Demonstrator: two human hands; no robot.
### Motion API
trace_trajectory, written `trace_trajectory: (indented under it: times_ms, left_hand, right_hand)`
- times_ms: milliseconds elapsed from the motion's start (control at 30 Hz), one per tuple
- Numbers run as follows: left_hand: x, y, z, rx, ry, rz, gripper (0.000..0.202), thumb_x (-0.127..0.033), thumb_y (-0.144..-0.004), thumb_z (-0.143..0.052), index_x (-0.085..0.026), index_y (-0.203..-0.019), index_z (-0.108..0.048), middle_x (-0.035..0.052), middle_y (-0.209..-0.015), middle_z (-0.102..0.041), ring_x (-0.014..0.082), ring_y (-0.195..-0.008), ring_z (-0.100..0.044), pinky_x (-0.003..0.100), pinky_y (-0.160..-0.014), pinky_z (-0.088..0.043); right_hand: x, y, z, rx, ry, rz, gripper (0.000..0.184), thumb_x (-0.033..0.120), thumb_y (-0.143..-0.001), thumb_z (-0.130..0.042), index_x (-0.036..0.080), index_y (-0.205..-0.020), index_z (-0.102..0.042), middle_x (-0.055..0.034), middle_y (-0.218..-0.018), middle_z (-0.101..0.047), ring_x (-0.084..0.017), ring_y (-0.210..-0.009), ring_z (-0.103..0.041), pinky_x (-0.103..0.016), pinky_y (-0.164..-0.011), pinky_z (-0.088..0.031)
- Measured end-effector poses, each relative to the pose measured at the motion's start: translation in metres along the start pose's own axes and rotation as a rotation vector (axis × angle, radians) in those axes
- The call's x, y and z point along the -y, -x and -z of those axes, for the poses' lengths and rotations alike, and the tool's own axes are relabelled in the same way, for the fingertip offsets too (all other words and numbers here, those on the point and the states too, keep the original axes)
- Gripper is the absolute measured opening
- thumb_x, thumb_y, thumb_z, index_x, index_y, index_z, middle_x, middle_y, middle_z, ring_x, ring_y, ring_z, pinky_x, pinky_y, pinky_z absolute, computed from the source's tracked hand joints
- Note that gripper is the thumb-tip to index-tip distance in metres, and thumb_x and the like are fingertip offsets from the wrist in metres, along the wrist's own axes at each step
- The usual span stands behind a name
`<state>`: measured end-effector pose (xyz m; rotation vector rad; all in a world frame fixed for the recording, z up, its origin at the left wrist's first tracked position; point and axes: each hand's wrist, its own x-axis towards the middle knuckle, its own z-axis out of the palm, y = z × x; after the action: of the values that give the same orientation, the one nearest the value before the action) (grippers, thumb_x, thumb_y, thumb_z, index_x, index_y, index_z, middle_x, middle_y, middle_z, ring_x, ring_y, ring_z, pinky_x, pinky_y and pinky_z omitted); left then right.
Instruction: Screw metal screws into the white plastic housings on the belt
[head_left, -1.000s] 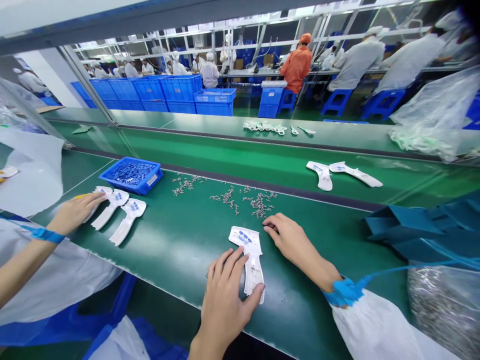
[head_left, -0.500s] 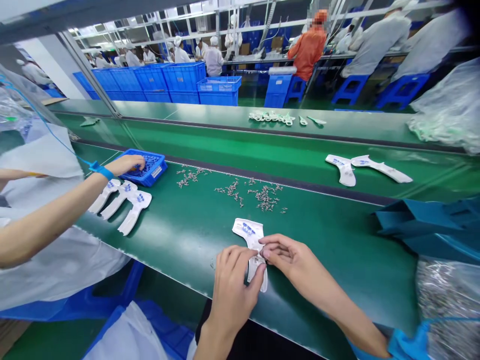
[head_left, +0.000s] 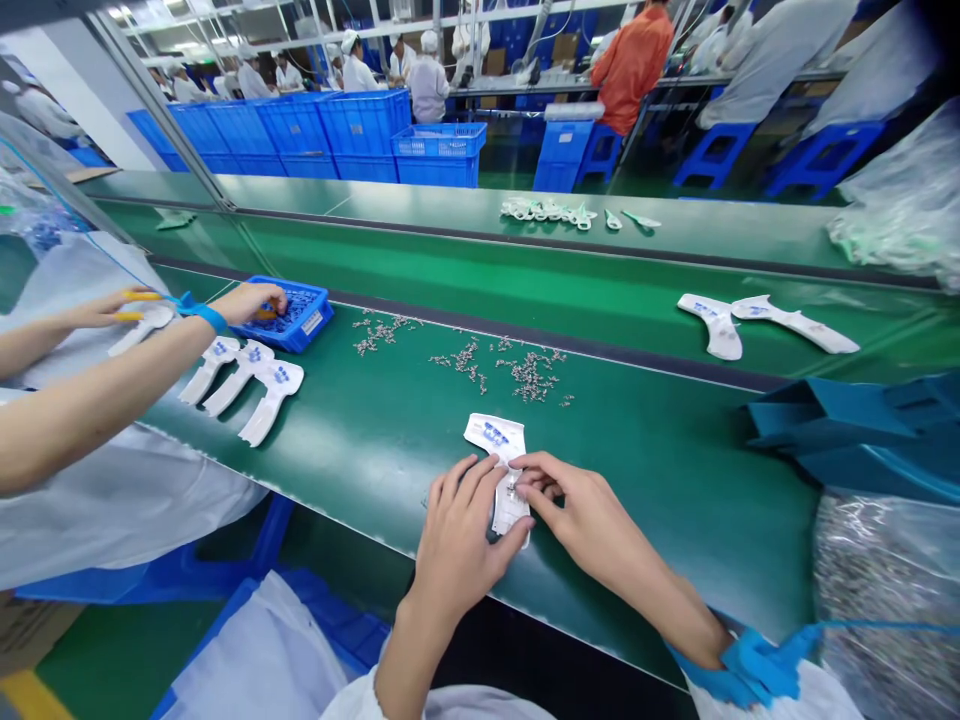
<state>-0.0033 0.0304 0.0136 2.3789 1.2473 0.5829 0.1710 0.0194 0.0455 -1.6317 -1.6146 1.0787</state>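
The left hand (head_left: 465, 540) curls closed over the stem of a flat white T-shaped piece with blue markings (head_left: 495, 440), and the right hand (head_left: 589, 505) pinches the same stem with bent fingers. The piece lies between the hands on the green tabletop (head_left: 675, 500), below scattered small silver metal parts (head_left: 529, 375). Well to the left, a co-worker's hand (head_left: 251, 300) reaches into a blue plastic tray (head_left: 319, 300).
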Motion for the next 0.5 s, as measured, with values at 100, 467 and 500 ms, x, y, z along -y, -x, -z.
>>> trace_trajectory:
  times_ms: [100,467,500]
  left_hand:
    - [0.000,0.000,0.001,-0.002,0.003,0.004,0.052,-0.037,-0.089,-0.066,-0.022,-0.136,-0.048,0.0054,-0.142,-0.056,0.0278,-0.133,-0.045,0.047,-0.107,-0.039]
    - [-0.001,0.000,-0.001,-0.047,0.006,-0.009,0.048,-0.035,-0.089,-0.066,-0.022,-0.133,-0.051,0.0079,-0.139,-0.059,0.0278,-0.132,-0.049,0.047,-0.106,-0.042]
    - [-0.001,0.000,-0.001,-0.052,0.004,-0.004,0.048,-0.035,-0.090,-0.065,-0.022,-0.133,-0.051,0.0078,-0.139,-0.059,0.0278,-0.132,-0.049,0.047,-0.106,-0.042]
  right_hand:
    - [-0.005,0.002,-0.004,-0.052,0.021,0.011,0.022,0.025,-0.094,-0.052,0.024,-0.113,-0.064,-0.0025,-0.096,-0.073,-0.019,-0.084,-0.067,-0.032,-0.079,-0.052]
    - [-0.009,0.005,-0.014,-0.140,0.140,0.011,0.016,0.025,-0.094,-0.049,0.025,-0.107,-0.057,-0.0065,-0.108,-0.063,-0.020,-0.084,-0.065,-0.036,-0.077,-0.052]
    - [-0.009,0.003,-0.014,-0.142,0.135,-0.010,0.014,0.025,-0.092,-0.050,0.024,-0.105,-0.056,-0.0063,-0.107,-0.063,-0.020,-0.082,-0.065,-0.036,-0.077,-0.052]
